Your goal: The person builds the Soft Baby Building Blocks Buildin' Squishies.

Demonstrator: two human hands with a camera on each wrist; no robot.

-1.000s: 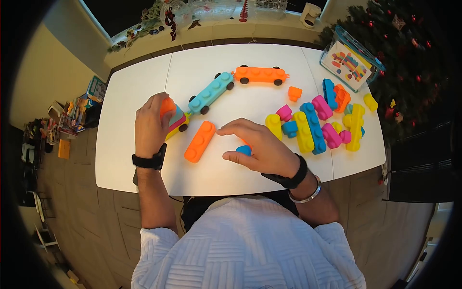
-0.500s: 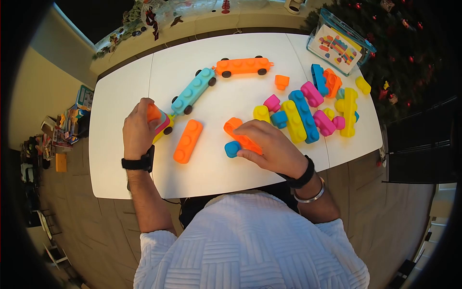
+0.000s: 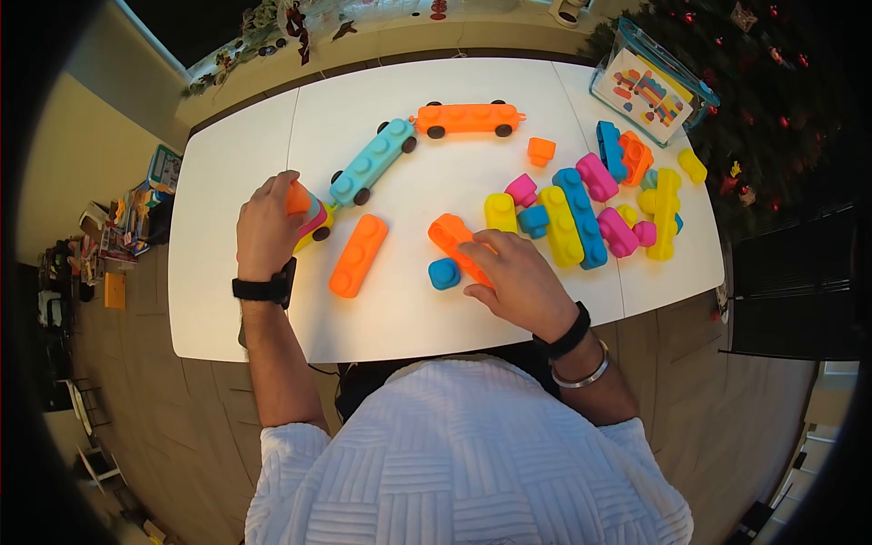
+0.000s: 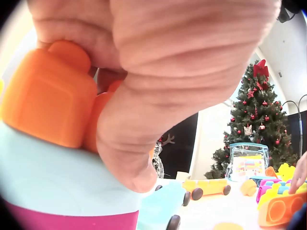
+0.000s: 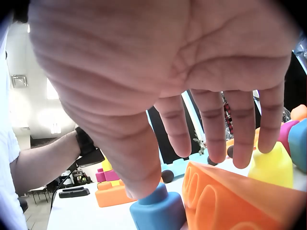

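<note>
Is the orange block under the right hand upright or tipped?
Tipped: the orange block shows its hollow underside facing sideways in both wrist views.

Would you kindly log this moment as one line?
left hand: holds orange block atop stack; right hand: over hollow orange block; blue block: alongside

No text, brand, number or sign is legible in any view. The printed panel [image 3: 643, 95] at the front of the clear bag [image 3: 670, 58] shows a picture of coloured blocks, with any lettering too small to make out, as on the teal-edged item [image 3: 164, 170] at far left.
</note>
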